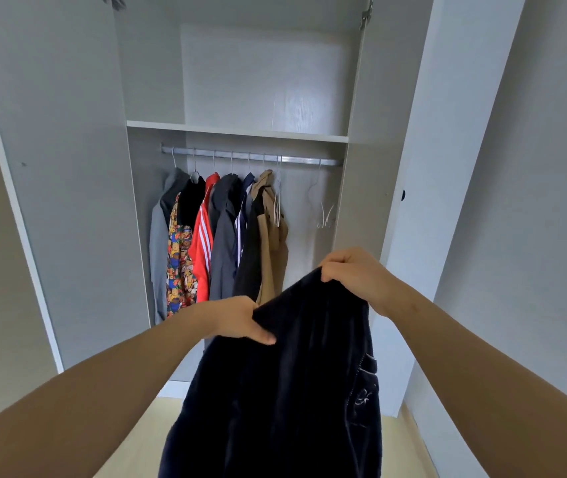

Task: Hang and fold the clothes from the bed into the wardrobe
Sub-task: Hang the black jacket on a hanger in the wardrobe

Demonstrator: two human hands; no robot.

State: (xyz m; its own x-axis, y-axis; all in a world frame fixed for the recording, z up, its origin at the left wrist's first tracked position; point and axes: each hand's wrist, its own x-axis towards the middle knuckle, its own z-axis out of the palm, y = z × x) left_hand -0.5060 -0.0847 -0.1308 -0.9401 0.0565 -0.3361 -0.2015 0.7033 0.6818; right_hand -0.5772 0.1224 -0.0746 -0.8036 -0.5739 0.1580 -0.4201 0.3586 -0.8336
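Observation:
A dark navy garment with pale stitching on its right side hangs in front of me, held up by both hands. My left hand pinches its upper left edge. My right hand grips the top right edge, a little higher. Behind it the white wardrobe stands with both doors open. Several clothes hang on the metal rail, bunched to the left. Empty white hangers dangle on the rail's right part.
A white shelf crosses the wardrobe above the rail, with nothing visible on it. The right door stands open close to my right arm. Pale wooden floor shows below the garment. A grey wall fills the right.

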